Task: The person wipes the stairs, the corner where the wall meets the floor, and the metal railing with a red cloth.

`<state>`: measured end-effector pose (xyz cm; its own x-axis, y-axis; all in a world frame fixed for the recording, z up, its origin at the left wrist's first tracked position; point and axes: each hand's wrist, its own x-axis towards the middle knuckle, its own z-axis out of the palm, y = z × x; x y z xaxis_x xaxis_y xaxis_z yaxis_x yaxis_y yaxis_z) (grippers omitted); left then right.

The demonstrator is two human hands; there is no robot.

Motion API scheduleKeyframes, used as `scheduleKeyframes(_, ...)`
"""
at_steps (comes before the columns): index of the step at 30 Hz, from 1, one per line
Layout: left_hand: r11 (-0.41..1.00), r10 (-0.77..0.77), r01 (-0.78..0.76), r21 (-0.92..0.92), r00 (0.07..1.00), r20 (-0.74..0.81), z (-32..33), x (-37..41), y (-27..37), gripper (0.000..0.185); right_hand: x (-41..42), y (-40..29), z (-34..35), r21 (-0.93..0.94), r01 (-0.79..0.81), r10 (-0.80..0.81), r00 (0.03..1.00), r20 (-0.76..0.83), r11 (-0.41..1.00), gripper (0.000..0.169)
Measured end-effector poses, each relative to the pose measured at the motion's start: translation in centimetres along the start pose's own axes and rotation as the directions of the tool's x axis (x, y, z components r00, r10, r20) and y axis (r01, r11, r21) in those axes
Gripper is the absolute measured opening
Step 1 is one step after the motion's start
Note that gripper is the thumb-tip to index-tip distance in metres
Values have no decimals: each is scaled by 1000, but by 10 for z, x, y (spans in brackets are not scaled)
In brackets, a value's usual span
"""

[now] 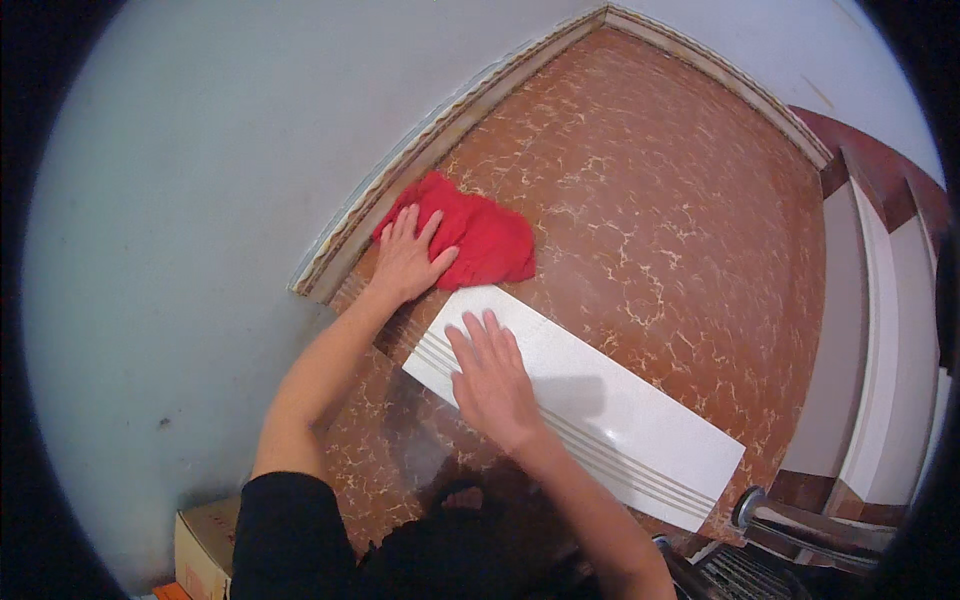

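Note:
A crumpled red cloth lies on the brown marble-patterned floor against the skirting. My left hand rests flat on the cloth's near left part, fingers spread. Just nearer to me is a long white tile-like stair tread with thin grooved lines along its near edge; its far left corner meets the cloth. Over the tread's left part is my right hand, palm down and fingers apart, holding nothing. Whether it touches the surface I cannot tell.
A pale wall with skirting runs along the left and meets another at the top. Stairs stand at the right, a round metal post at the lower right. A cardboard box sits at the lower left. My foot shows below the tread.

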<state>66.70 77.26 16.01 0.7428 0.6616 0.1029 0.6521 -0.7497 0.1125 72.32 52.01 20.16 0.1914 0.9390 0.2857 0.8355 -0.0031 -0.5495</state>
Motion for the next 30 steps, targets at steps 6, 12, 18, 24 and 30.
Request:
scheduleKeyframes(6,977,-212,208,-42,971,-111,-2,-91,5,73,48,3,23,-46,82,-84,996,-40,996,59)
scheduleKeyframes(12,985,-171,165,-60,978,-118,-2,-165,34,66,-7,-4,43,-172,73,-66,997,43,982,59)
scheduleKeyframes(18,998,44,-47,-38,996,-72,-9,-157,44,66,-33,-4,21,-206,9,-1,999,40,978,65)
scheduleKeyframes(24,996,82,-78,49,993,-81,5,-121,55,69,4,25,-1,-207,-25,22,1000,-16,978,77)
scheduleKeyframes(30,956,292,-291,-40,955,51,3,-194,128,72,-115,54,-24,-110,31,-19,994,107,993,82)
